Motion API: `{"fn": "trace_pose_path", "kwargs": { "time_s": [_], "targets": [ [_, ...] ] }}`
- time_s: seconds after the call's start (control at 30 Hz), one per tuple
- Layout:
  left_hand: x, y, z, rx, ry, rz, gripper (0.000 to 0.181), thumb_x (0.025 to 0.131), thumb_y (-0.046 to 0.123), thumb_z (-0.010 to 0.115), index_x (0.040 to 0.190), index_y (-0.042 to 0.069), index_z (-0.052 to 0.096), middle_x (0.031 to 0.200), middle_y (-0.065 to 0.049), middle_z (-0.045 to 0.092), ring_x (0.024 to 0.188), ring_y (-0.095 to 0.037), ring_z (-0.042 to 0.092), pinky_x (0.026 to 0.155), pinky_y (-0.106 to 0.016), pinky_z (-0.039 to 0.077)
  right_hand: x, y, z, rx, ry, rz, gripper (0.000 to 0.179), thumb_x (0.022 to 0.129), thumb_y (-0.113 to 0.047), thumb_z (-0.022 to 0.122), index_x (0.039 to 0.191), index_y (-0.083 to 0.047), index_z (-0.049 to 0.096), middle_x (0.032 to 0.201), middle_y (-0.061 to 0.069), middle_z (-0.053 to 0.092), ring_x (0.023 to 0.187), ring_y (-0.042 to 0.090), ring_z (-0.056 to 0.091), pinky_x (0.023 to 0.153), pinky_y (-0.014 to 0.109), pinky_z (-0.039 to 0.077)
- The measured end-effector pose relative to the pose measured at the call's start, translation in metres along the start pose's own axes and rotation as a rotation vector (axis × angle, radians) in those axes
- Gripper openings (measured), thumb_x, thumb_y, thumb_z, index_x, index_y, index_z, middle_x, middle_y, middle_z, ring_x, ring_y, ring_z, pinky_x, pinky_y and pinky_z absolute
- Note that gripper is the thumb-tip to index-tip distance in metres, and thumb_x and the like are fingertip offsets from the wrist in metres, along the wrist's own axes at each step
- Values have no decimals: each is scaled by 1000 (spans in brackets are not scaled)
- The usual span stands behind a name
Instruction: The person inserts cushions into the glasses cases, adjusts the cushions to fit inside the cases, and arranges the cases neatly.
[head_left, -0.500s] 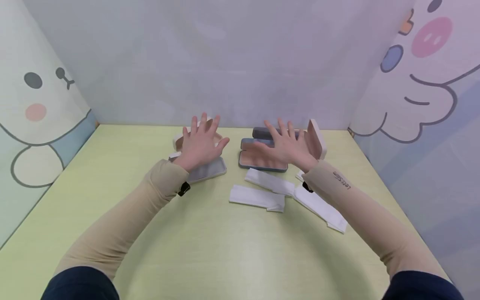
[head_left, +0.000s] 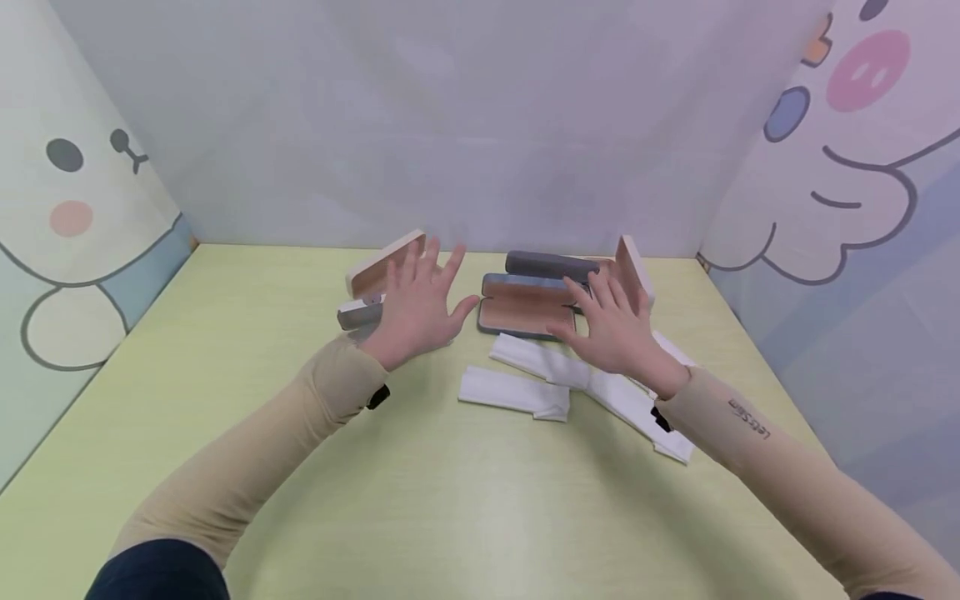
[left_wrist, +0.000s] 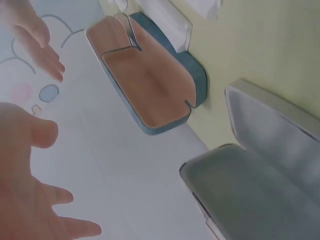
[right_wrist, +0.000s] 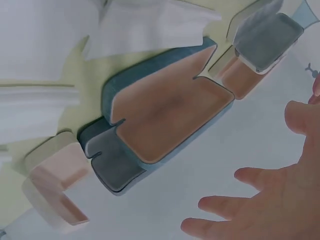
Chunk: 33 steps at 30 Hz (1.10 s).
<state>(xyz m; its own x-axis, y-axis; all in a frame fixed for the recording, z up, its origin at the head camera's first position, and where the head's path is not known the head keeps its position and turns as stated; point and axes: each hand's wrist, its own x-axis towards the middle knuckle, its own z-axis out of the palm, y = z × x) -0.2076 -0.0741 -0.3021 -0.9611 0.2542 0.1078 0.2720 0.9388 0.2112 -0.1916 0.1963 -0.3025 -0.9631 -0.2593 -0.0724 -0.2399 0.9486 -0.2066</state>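
Both spread and empty, my left hand [head_left: 418,315] drifts rightward and my right hand [head_left: 617,335] back toward me, leaving the open blue, tan-lined oblong case [head_left: 521,317] unhandled between them on the pale yellow table [head_left: 420,500].

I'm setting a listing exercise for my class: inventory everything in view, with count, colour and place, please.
Blue case: one, blue, brownish lining, centre
Dark case: one, dark grey, behind blue case
Grey case: one, grey, left, partly hidden
Left pale case: one, off-white, back left
Right pale case: one, pale pinkish, back right
Folded strips: at least three, white, right of centre
Table: one, yellow-green, beneath
Backdrop: one, pale grey, behind
Cartoon figures: two, mostly white, either side
Wrist pieces: two, black, at wrists
Sleeves: two, beige, forearms; navy higher up
Left hand: one, bare, left
Right hand: one, bare, right
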Motion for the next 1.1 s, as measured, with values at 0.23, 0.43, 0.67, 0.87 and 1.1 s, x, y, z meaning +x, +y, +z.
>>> {"fn": "trace_pose_path", "kwargs": {
  "time_s": [0.23,0.43,0.67,0.87,1.1],
  "targets": [
    [-10,8,10,4,-36,39,70,98,54,38,156,25,10,162,-16,6,149,-40,0,117,-62,6,-22,7,18,-1,23,3,74,94,-62,42,154,-22,23,162,15,6,146,47,7,109,72,-4],
    [-16,9,25,-15,-45,81,67,99,51,38,155,24,14,161,-17,13,148,-41,7,116,-64,11,-33,10,36,-7,27,3,68,95,-54,47,150,-16,32,158,22,18,144,47,15,110,70,3],
    [-24,7,45,-23,-67,106,68,97,49,45,154,23,20,160,-17,17,148,-42,10,116,-64,13,-42,11,57,-14,54,-16,58,94,-44,55,142,-12,46,151,25,34,140,46,26,109,68,14],
    [-31,7,59,39,-82,141,68,96,50,47,153,20,25,158,-17,23,146,-43,17,114,-64,20,-48,10,69,-26,98,-49,52,92,-39,60,136,-12,53,143,25,44,133,46,37,104,67,27],
    [-38,7,75,18,-111,148,66,95,47,51,151,18,32,157,-16,27,145,-41,22,114,-62,21,-50,9,81,-41,155,-87,45,88,-33,67,126,-10,61,133,25,53,122,45,47,94,63,38]
  ]
}}
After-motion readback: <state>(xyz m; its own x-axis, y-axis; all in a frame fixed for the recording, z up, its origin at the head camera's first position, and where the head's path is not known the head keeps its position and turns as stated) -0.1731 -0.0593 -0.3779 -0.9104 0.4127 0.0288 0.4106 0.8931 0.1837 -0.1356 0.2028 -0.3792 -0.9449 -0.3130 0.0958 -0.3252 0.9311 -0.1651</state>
